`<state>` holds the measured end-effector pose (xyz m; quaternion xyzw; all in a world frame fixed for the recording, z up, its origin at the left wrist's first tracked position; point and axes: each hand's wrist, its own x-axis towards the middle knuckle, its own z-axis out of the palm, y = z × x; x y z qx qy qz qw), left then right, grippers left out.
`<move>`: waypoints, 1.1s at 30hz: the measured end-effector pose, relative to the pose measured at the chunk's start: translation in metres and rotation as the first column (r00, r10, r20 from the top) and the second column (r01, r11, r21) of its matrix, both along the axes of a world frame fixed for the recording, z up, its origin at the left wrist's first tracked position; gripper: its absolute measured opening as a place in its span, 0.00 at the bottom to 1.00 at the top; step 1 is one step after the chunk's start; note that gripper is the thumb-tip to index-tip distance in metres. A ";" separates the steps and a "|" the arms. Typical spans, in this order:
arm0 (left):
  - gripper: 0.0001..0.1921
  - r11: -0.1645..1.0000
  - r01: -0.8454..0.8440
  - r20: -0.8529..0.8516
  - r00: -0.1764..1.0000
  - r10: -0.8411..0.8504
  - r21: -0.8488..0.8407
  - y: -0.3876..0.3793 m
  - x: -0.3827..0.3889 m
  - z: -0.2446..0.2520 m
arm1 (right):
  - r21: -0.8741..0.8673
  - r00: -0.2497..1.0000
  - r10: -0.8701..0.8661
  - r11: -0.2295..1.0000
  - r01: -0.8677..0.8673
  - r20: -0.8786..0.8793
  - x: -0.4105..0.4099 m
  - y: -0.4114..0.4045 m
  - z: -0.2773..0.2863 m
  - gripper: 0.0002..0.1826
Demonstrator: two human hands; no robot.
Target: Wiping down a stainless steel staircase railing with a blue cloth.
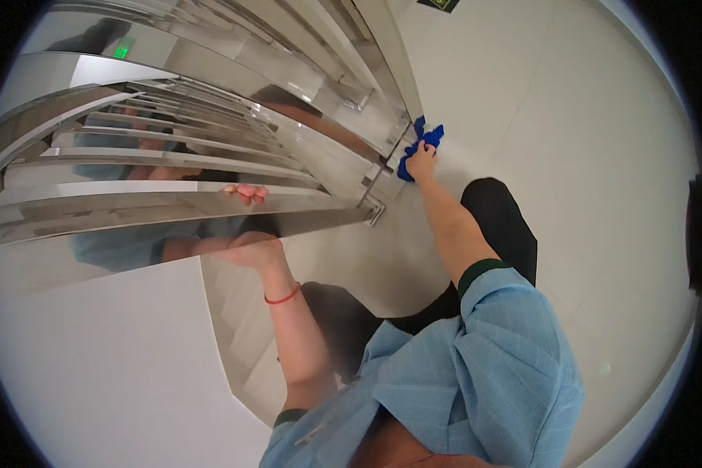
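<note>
My right hand [422,161] grips a bunched blue cloth [430,138] low down, against the bottom end of a polished metal post beside the floor. The cloth spreads out past my fingers on both sides. On the left, my left hand [251,248], with a red string around its wrist, is closed around a shiny metal bar of the stair railing [322,220]. Its fingertips show over the bar's far side; the palm is on the near side. The bar mirrors my arm and blue shirt.
More polished railing bars [199,153] fan out to the upper left. A white panel [123,362] stands at the lower left, with stair steps [234,327] beside it. Pale floor tiles [596,175] lie to the right; a dark sign [440,4] is at the top.
</note>
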<state>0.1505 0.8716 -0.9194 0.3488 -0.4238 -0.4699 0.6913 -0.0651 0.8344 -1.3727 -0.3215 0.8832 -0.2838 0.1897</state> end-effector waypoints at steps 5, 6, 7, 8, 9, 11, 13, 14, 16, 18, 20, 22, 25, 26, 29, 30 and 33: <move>0.50 1.000 -0.014 -0.005 1.000 0.014 -0.016 -0.005 0.008 0.003 | -0.078 0.876 0.272 0.962 -0.263 0.398 0.010 -0.010 0.053 0.22; 0.50 0.999 -0.041 -0.019 0.999 0.041 -0.016 -0.007 0.008 0.002 | -0.089 0.813 0.259 0.964 -0.250 0.522 0.029 -0.009 0.064 0.19; 0.50 0.999 -0.037 -0.027 0.999 0.036 -0.023 -0.008 0.008 0.001 | -0.106 0.732 0.253 0.965 -0.241 0.633 0.047 -0.008 0.076 0.16; 0.50 0.999 0.006 0.014 1.000 -0.005 -0.036 -0.009 0.010 -0.001 | -0.111 0.735 0.254 0.965 -0.238 0.629 0.054 -0.006 0.078 0.16; 0.49 0.998 0.049 0.062 0.997 -0.047 -0.041 -0.008 0.009 0.002 | -0.205 0.802 0.213 0.972 -0.115 0.558 0.066 -0.001 0.077 0.16; 0.49 1.000 -0.019 0.061 0.998 0.018 0.005 -0.005 -0.001 0.004 | -0.305 0.853 0.156 0.952 0.004 0.497 0.064 -0.004 0.072 0.16; 0.49 0.996 -0.077 0.070 0.995 0.073 0.052 -0.002 -0.003 0.007 | -0.641 0.990 0.125 0.765 -0.059 0.058 0.035 -0.015 0.061 0.13; 0.49 0.998 -0.048 0.045 0.998 0.046 0.028 -0.002 0.001 0.004 | -0.647 0.990 0.128 0.760 -0.056 0.065 0.025 -0.018 0.059 0.13; 0.49 1.000 -0.010 0.027 1.000 0.010 0.004 -0.004 0.005 -0.001 | -0.290 0.903 0.216 0.897 -0.334 -0.371 0.010 -0.021 0.054 0.12; 0.49 0.999 0.010 0.062 0.998 -0.007 -0.049 0.000 0.006 -0.003 | -0.176 0.888 0.282 0.915 -0.363 -0.364 0.017 -0.013 0.056 0.15; 0.49 0.997 0.069 0.000 0.998 -0.069 -0.039 -0.006 0.007 -0.003 | -0.053 0.867 0.354 0.917 -0.396 -0.352 0.019 -0.009 0.060 0.19; 0.49 0.995 0.095 -0.008 0.995 -0.095 -0.038 -0.005 0.000 0.001 | 0.107 0.882 0.329 0.944 -0.311 -0.338 0.019 -0.012 0.068 0.09; 0.48 0.999 -0.044 0.055 0.998 0.044 0.003 0.000 -0.005 0.006 | 0.208 0.972 0.206 0.962 -0.179 -0.116 0.033 0.001 0.073 0.12; 0.48 0.999 -0.048 0.051 0.998 0.048 0.003 0.001 -0.009 0.006 | 0.210 0.971 0.210 0.961 -0.182 -0.119 0.024 0.005 0.072 0.12; 0.47 0.999 -0.051 0.058 0.997 0.050 0.008 -0.002 -0.010 0.005 | 0.207 0.983 -0.036 0.976 0.073 -0.179 -0.008 0.022 0.058 0.12; 0.47 0.999 -0.033 0.028 0.999 0.033 0.017 -0.002 -0.006 0.006 | 0.244 0.975 -0.098 0.959 0.146 -0.199 -0.020 0.025 0.058 0.13; 0.46 1.000 0.012 0.004 1.000 -0.012 -0.028 0.004 0.003 0.009 | 0.309 0.949 -0.209 0.910 0.277 -0.236 -0.016 0.040 0.062 0.14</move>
